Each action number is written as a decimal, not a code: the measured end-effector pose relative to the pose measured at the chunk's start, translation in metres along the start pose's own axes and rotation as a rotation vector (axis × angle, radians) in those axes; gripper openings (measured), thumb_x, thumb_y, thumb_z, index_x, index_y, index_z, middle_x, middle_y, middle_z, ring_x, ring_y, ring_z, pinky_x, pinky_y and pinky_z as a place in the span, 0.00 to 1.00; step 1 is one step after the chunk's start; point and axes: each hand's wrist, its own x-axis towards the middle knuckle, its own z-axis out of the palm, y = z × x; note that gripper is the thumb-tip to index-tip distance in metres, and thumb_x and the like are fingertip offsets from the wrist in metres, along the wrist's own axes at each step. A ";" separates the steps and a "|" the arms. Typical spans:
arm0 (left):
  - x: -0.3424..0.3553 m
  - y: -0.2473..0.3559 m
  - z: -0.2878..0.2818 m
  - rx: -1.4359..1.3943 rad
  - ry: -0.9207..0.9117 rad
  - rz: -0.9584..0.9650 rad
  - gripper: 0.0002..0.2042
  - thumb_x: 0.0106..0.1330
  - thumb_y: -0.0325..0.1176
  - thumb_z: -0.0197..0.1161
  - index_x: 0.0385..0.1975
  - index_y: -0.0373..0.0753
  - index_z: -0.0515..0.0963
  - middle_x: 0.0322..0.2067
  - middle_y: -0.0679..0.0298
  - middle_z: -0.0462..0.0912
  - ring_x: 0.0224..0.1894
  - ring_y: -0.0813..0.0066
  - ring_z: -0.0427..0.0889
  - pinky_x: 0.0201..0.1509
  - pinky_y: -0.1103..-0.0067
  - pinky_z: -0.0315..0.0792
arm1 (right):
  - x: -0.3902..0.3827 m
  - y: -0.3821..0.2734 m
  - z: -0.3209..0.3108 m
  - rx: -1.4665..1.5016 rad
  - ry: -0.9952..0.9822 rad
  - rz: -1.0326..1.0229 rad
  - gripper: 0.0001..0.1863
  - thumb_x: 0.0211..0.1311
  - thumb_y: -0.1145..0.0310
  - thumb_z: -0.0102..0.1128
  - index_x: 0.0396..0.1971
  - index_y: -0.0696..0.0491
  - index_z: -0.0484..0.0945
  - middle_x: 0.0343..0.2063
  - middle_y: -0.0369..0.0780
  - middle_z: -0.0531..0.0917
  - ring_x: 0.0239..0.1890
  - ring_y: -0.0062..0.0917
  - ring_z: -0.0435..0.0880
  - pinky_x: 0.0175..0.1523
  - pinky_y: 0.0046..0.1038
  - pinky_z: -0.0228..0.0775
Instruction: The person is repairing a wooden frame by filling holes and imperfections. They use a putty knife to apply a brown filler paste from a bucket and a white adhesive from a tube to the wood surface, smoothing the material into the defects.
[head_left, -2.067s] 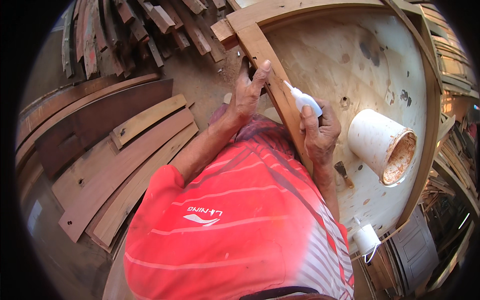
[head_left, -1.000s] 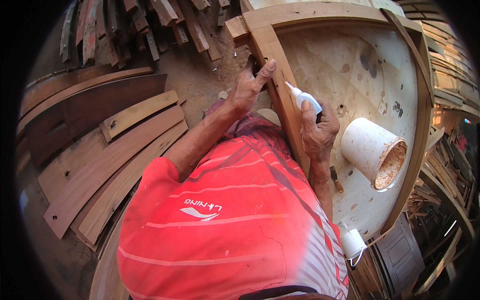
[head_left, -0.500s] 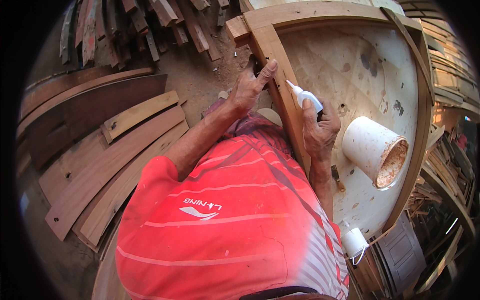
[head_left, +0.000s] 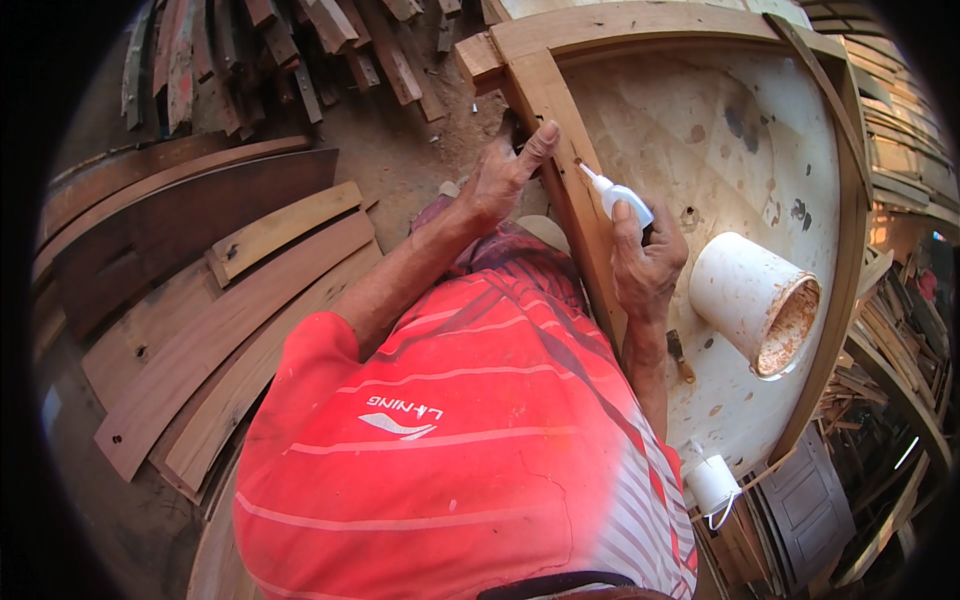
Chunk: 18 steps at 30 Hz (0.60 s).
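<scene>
A small white squeeze bottle with a thin pointed nozzle point(head_left: 626, 203) is in my right hand point(head_left: 650, 260), thumb on its near side and fingers behind it. The nozzle tip points up and left, over a wooden beam point(head_left: 570, 150) of a large frame. Whether the tip touches the wood, I cannot tell. My left hand point(head_left: 505, 178) is at the beam's outer edge, its thumb laid toward the top face. Its other fingers curl down along the outer side and are mostly hidden. Small dark holes show in the beam near the nozzle.
Inside the frame, on a stained pale panel point(head_left: 690, 120), a white bucket point(head_left: 745, 290) lies tipped, its inside crusted brown. A small white pail point(head_left: 712, 484) is at lower right. Planks point(head_left: 240, 330) lie at left, with stacked timber point(head_left: 290, 50) at the far left.
The whole view has shifted very slightly. Both hands and the bottle keep nearly the same places over the beam.
</scene>
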 end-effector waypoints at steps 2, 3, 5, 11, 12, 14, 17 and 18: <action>0.000 0.000 0.000 0.013 0.005 0.017 0.46 0.69 0.72 0.56 0.67 0.30 0.66 0.57 0.48 0.80 0.61 0.60 0.77 0.68 0.69 0.68 | -0.001 0.001 0.000 0.004 0.005 0.004 0.12 0.73 0.63 0.65 0.39 0.58 0.82 0.23 0.30 0.78 0.25 0.11 0.71 0.29 0.21 0.63; 0.000 -0.001 0.000 0.016 0.006 0.018 0.46 0.69 0.72 0.56 0.67 0.29 0.66 0.57 0.48 0.80 0.61 0.60 0.77 0.68 0.69 0.68 | -0.001 0.001 0.000 0.012 0.009 0.001 0.12 0.73 0.63 0.65 0.39 0.58 0.82 0.23 0.30 0.78 0.25 0.11 0.71 0.29 0.22 0.63; 0.000 -0.001 -0.001 0.021 0.001 0.011 0.46 0.69 0.72 0.56 0.66 0.29 0.66 0.57 0.47 0.79 0.61 0.60 0.77 0.68 0.69 0.68 | -0.002 0.002 0.001 0.014 0.013 -0.001 0.11 0.73 0.63 0.65 0.38 0.58 0.82 0.23 0.30 0.78 0.25 0.11 0.71 0.29 0.22 0.63; -0.002 0.004 -0.002 0.036 -0.014 0.000 0.46 0.70 0.72 0.56 0.66 0.29 0.65 0.57 0.46 0.79 0.62 0.59 0.77 0.69 0.69 0.68 | -0.001 0.005 0.000 -0.006 0.013 -0.021 0.12 0.73 0.63 0.65 0.38 0.58 0.82 0.23 0.31 0.78 0.25 0.12 0.71 0.29 0.22 0.64; -0.002 0.004 -0.001 0.037 -0.010 0.004 0.46 0.70 0.72 0.56 0.66 0.29 0.65 0.57 0.46 0.80 0.62 0.59 0.77 0.68 0.69 0.68 | -0.001 0.006 0.000 -0.002 0.014 -0.026 0.12 0.73 0.63 0.65 0.38 0.58 0.82 0.23 0.31 0.78 0.25 0.12 0.71 0.29 0.22 0.64; -0.002 0.001 -0.001 0.036 0.000 0.010 0.46 0.70 0.71 0.56 0.66 0.29 0.65 0.57 0.46 0.80 0.62 0.59 0.78 0.68 0.69 0.68 | -0.001 0.007 0.001 0.004 0.012 -0.033 0.12 0.73 0.63 0.65 0.38 0.58 0.82 0.23 0.31 0.78 0.24 0.12 0.71 0.29 0.22 0.64; -0.001 -0.002 -0.001 0.029 0.008 0.020 0.45 0.70 0.71 0.56 0.66 0.28 0.65 0.56 0.46 0.81 0.61 0.59 0.78 0.68 0.68 0.68 | -0.001 0.008 0.000 0.006 0.011 -0.028 0.12 0.73 0.63 0.65 0.38 0.58 0.81 0.23 0.31 0.78 0.25 0.12 0.71 0.29 0.22 0.63; -0.001 -0.002 0.000 0.026 0.009 0.027 0.45 0.70 0.71 0.56 0.66 0.28 0.65 0.56 0.46 0.81 0.61 0.59 0.78 0.68 0.68 0.68 | -0.002 0.007 0.000 0.008 0.011 -0.025 0.12 0.73 0.63 0.65 0.38 0.58 0.81 0.23 0.31 0.78 0.25 0.12 0.70 0.29 0.22 0.63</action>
